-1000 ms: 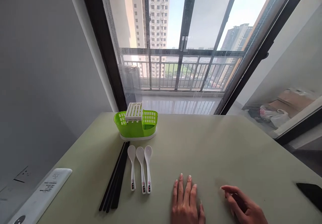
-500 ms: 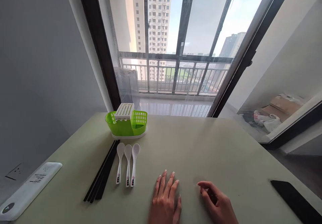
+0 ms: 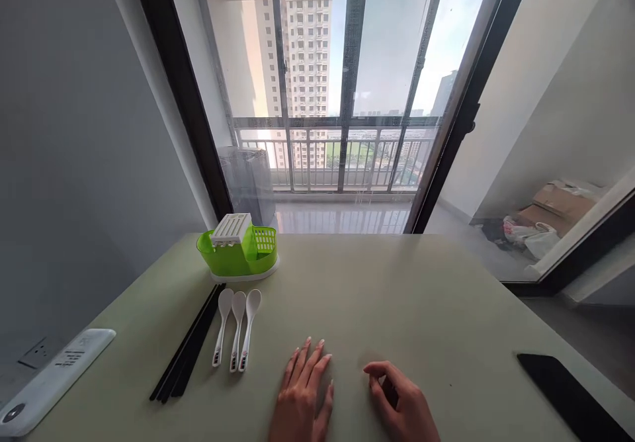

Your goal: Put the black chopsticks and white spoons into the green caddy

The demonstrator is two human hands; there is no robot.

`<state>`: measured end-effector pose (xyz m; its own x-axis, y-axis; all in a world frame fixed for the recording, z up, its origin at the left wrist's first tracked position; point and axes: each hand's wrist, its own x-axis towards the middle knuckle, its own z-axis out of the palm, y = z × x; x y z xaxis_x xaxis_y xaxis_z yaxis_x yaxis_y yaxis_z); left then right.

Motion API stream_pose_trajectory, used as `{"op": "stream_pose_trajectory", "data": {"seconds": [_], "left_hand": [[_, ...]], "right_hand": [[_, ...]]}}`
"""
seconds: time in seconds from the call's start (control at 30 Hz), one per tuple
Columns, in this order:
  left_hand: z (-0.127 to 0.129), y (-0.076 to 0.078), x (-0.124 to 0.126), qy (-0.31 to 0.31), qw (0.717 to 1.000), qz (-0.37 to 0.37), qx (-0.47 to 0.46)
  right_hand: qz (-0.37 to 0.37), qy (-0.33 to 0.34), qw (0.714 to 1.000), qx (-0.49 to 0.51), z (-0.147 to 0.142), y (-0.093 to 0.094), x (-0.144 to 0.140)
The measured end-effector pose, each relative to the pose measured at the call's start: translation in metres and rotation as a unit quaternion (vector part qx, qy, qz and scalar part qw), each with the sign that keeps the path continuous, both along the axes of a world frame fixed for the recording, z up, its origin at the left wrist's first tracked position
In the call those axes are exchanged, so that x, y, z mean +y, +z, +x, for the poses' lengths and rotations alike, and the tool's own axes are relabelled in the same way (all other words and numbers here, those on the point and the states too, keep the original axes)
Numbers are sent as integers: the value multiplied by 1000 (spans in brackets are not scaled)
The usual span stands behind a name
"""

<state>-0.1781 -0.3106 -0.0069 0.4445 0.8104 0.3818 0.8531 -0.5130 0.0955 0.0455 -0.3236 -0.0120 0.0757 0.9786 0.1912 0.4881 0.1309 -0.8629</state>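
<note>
My left hand [image 3: 301, 392] lies flat on the table, palm down, fingers stretched and slightly apart. To its right, my right hand [image 3: 401, 399] rests on its side with curled fingers, thumb close to the index fingertip, and nothing visible in it. Left of my hands lie three white spoons, the nearest one a white spoon [image 3: 248, 329] with printed marks at its handle end. Beside them several black chopsticks [image 3: 191, 346] lie in a bundle. Behind these stands a bright green utensil holder [image 3: 231, 260] with a white slotted top and white base. Neither hand touches these things.
The pale green table [image 3: 342, 283] ends at a large window at the back. A long white device [image 3: 62, 379] lies along the left edge, near a wall socket [image 3: 37, 353]. On the right lies a flat black object [image 3: 560, 389]. Cardboard boxes [image 3: 560, 207] and bags sit beyond the glass.
The camera view has shifted, so the table things and both hands appear farther left in the picture. Both hands keep nearly the same pose on the table.
</note>
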Motion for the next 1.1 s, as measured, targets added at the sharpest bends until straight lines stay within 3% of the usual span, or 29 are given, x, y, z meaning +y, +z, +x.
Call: {"op": "stream_pose_trajectory", "data": {"seconds": [0.53, 0.83, 1.1], "left_hand": [[2, 6, 2, -6, 1000, 1, -14], [1, 6, 0, -12, 1000, -7, -12], [3, 7, -2, -7, 999, -26, -32]], "right_hand": [[14, -19, 1000, 7, -4, -3, -1], [-1, 33, 998, -49, 4, -6, 0], [-1, 30, 998, -47, 3, -1, -2]]}}
